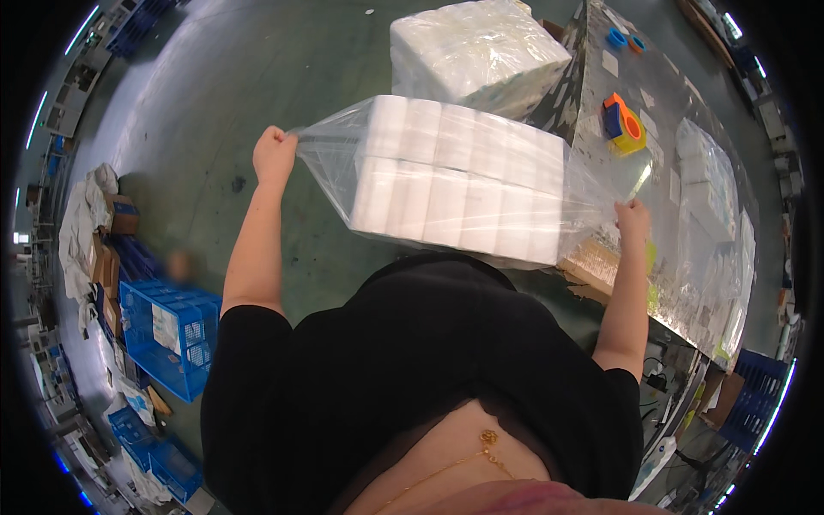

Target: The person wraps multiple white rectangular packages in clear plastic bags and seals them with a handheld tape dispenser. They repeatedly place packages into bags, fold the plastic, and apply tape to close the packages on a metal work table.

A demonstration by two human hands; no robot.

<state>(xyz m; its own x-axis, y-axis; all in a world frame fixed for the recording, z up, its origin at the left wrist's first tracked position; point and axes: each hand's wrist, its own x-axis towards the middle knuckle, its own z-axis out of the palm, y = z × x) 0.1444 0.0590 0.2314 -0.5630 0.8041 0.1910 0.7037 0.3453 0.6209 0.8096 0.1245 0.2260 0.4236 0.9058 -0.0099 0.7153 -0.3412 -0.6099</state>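
In front of my body is a block of white paper rolls (460, 183) inside a clear plastic bag (328, 154). The rolls stand in two rows. My left hand (273, 154) grips the gathered plastic at the left end, pulled to a narrow point. At the other end, my right hand (632, 219) pinches the plastic beside the worktable. Both ends of the film are stretched outward from the rolls. What supports the block from below is hidden.
Beyond it sits another large plastic-wrapped pack (476, 51). The worktable (595, 71) on the right bears a tape dispenser (624, 125), tape rolls (617, 37) and a smaller wrapped pack (707, 183). Blue crates (170, 335) and cardboard boxes (122, 214) stand on the floor at left.
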